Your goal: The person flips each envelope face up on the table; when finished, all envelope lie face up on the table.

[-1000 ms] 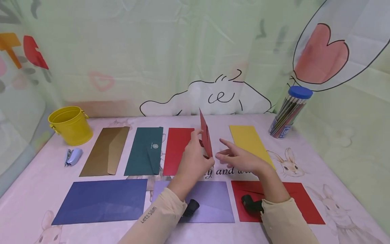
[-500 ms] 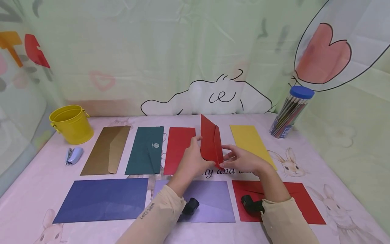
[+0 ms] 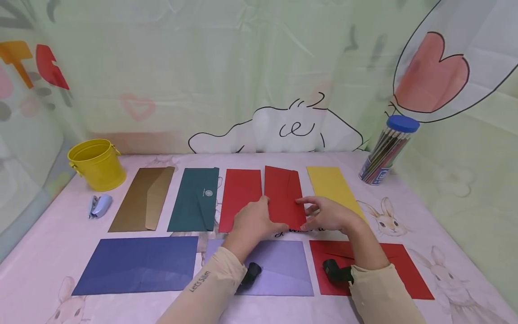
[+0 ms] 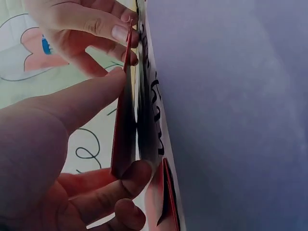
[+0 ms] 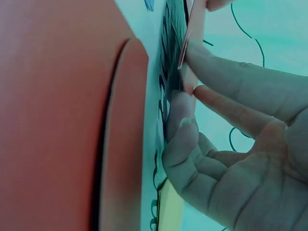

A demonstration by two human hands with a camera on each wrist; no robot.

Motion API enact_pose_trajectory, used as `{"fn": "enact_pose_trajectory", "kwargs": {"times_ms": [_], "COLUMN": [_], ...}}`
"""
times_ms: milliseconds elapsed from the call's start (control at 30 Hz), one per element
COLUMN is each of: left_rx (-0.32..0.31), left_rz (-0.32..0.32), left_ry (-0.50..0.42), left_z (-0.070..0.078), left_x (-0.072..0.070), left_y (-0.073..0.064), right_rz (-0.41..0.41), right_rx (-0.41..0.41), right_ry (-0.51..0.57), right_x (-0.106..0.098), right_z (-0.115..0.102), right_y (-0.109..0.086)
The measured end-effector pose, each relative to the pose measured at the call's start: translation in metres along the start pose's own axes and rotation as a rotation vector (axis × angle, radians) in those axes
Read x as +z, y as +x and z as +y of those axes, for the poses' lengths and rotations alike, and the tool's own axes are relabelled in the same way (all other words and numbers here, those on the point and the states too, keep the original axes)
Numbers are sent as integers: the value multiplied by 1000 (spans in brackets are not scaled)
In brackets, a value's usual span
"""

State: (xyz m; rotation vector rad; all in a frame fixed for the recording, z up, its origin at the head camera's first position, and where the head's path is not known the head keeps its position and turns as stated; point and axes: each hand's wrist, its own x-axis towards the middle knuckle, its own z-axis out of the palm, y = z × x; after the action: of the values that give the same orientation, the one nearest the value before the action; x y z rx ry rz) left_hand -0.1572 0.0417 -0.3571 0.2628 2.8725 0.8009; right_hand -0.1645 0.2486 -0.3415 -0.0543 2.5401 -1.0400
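Note:
A red envelope (image 3: 284, 193) with its flap side up lies almost level just over the table, between my two hands. My left hand (image 3: 252, 225) holds it at the left and near edges; in the left wrist view the thumb (image 4: 91, 98) is on top and fingertips are at the underside. At the right near corner, my right hand (image 3: 329, 215) pinches the envelope, thumb above and fingers below in the right wrist view. Left of it lies another red envelope (image 3: 241, 191), partly covered by my left hand. A yellow envelope (image 3: 332, 184) lies to the right.
Green (image 3: 192, 198) and brown (image 3: 139, 198) envelopes lie farther left. Blue (image 3: 137, 263), lilac (image 3: 283, 270) and red (image 3: 404, 270) envelopes form the front row. A yellow bucket (image 3: 97, 166), a small lilac stapler (image 3: 100, 206) and a tub of pencils (image 3: 384, 155) stand at the sides.
The red envelope has tipped from upright down to nearly flat, with its flap side up. My right hand has come to its right edge and taken hold.

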Motion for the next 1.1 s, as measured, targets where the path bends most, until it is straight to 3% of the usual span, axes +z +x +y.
{"fn": "enact_pose_trajectory", "kwargs": {"times_ms": [167, 633, 1100], "left_rx": [32, 80, 95], "left_rz": [-14, -39, -54], "left_ry": [61, 105, 63], "left_z": [-1, -4, -3], "left_x": [2, 4, 4], "left_y": [-3, -3, -4], "right_rz": [-15, -6, -5], "right_rx": [3, 16, -5], "right_ry": [-31, -177, -217], "right_x": [-3, -1, -4], "right_z": [-1, -6, -6], "right_y": [-3, -4, -8]}}
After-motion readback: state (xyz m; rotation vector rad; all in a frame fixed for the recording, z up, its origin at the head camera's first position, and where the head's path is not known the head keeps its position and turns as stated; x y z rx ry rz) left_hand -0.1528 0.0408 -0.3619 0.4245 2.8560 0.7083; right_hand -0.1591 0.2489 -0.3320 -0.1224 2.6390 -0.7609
